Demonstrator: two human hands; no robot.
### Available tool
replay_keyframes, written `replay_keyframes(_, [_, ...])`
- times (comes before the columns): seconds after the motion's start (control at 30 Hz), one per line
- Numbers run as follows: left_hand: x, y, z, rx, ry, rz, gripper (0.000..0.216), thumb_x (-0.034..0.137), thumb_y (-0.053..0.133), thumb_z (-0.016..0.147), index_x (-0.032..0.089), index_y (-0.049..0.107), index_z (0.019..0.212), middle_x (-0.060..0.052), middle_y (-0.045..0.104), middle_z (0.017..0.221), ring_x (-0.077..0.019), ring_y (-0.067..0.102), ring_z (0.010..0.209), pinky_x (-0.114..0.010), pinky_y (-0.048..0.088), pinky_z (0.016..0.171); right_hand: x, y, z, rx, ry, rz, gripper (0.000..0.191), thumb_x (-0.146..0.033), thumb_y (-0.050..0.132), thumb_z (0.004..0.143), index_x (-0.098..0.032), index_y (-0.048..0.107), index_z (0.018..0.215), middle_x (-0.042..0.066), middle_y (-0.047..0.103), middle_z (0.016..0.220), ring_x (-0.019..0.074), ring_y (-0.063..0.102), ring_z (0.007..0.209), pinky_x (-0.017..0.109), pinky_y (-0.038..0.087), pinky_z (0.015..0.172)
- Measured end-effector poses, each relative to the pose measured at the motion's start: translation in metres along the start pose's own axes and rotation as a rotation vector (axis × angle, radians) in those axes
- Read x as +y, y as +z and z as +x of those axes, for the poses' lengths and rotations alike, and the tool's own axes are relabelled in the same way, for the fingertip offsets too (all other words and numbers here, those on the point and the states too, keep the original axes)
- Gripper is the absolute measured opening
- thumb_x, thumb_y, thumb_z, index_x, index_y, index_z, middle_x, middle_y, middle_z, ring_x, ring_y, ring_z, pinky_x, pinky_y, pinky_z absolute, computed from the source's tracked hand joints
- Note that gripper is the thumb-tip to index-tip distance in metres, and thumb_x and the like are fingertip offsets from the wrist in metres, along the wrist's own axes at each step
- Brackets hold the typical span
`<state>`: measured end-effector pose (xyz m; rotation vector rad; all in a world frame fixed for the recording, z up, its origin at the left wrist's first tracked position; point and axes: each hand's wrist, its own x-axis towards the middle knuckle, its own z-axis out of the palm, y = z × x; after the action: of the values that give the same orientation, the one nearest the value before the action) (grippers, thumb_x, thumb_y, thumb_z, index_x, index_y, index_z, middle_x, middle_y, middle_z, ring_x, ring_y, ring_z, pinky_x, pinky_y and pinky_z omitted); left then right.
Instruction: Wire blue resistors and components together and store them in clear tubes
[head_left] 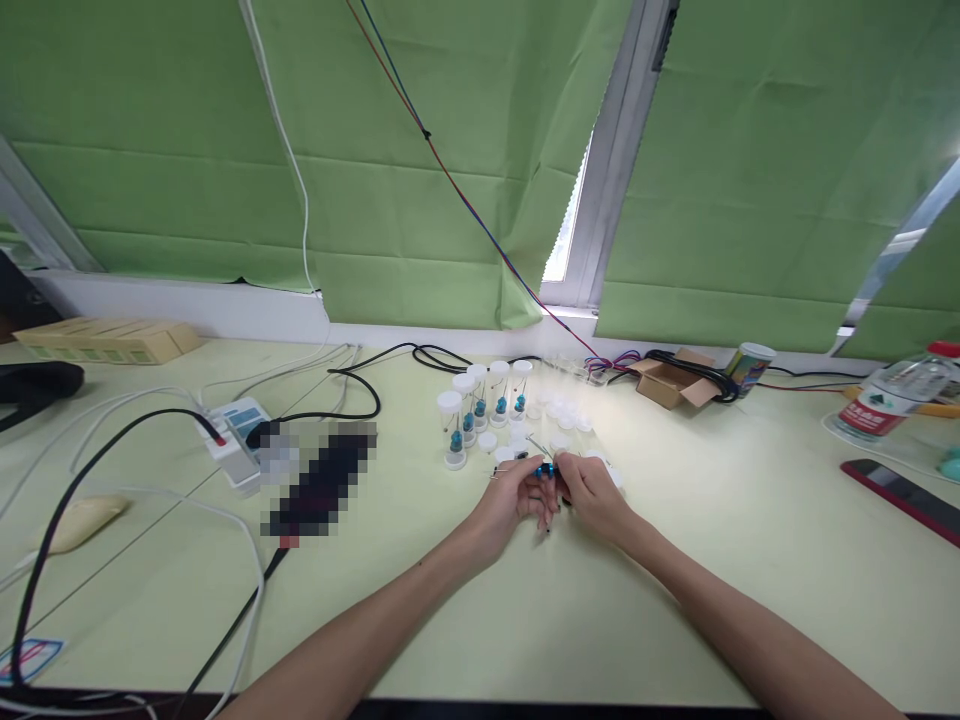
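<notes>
My left hand (517, 498) is closed, thumb and forefinger pinching a small blue piece (546, 469) with thin wires by it. At the other end of that piece, my right hand (589, 488) is closed on it too. The piece is too small to name. Just beyond the hands stand several clear tubes (455, 430) with white caps, each holding a small blue object with a thin stem. Loose white caps (560, 441) and clear round parts lie around and partly behind my fingers.
A white power strip (231, 450) and black and white cables (367, 390) lie on the left. Behind the tubes, to the right, are an open cardboard box (670, 382) and a can (750, 368). Farther right are a water bottle (892, 395) and a red-edged phone (904, 498).
</notes>
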<state>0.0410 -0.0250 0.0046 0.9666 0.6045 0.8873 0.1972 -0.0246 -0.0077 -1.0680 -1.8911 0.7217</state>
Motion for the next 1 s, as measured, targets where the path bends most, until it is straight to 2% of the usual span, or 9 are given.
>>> replay_keyframes(0.13, [0.0042, 0.002, -0.0005, 0.062, -0.001, -0.052, 0.033, 0.038, 0.053, 0.085, 0.013, 0.057, 0.064, -0.004, 0.056, 0.056, -0.0131, 0.052, 0.045, -0.025, 0.04, 0.043, -0.003, -0.0009, -0.001, 0.036, -0.002, -0.022, 0.035, -0.043, 0.031, 0.101, -0.022, 0.043, 0.076, -0.005, 0.049, 0.052, 0.0115, 0.036, 0.046, 0.024, 0.03, 0.049])
replay_keyframes(0.2, [0.0053, 0.0019, -0.0007, 0.067, 0.001, -0.068, 0.031, 0.037, 0.052, 0.086, 0.014, 0.057, 0.067, -0.003, 0.056, 0.055, -0.0129, 0.051, 0.045, -0.024, 0.04, 0.043, -0.005, -0.0015, -0.0015, 0.013, 0.013, -0.009, 0.025, -0.041, 0.035, 0.1, -0.022, 0.044, 0.086, -0.007, 0.051, 0.052, 0.0109, 0.034, 0.045, 0.024, 0.029, 0.049])
replay_keyframes(0.33, [0.0051, 0.0009, -0.0008, 0.058, 0.01, -0.076, 0.029, 0.036, 0.052, 0.086, 0.014, 0.057, 0.068, -0.003, 0.056, 0.055, -0.0133, 0.052, 0.045, -0.024, 0.04, 0.042, -0.0083, -0.002, -0.002, -0.04, -0.005, 0.031, 0.017, -0.037, 0.038, 0.099, -0.022, 0.042, 0.094, -0.006, 0.058, 0.057, 0.0108, 0.041, 0.047, 0.023, 0.031, 0.05])
replay_keyframes(0.67, [-0.0002, -0.0021, 0.001, 0.054, -0.003, -0.055, 0.031, 0.038, 0.053, 0.085, 0.013, 0.057, 0.066, -0.004, 0.056, 0.055, -0.0136, 0.053, 0.046, -0.024, 0.039, 0.041, -0.0079, -0.0042, -0.0019, -0.049, -0.043, 0.028, 0.016, -0.033, 0.038, 0.099, -0.023, 0.042, 0.088, -0.006, 0.054, 0.055, 0.0109, 0.038, 0.047, 0.023, 0.031, 0.05])
replay_keyframes(1.0, [0.0017, -0.0002, -0.0005, 0.05, 0.003, 0.006, 0.036, 0.041, 0.055, 0.084, 0.013, 0.057, 0.061, -0.004, 0.056, 0.055, -0.013, 0.052, 0.046, -0.024, 0.041, 0.043, -0.0096, -0.0049, -0.0011, -0.03, -0.068, -0.043, 0.029, -0.034, 0.036, 0.1, -0.022, 0.04, 0.073, -0.006, 0.05, 0.054, 0.0112, 0.04, 0.048, 0.024, 0.032, 0.052])
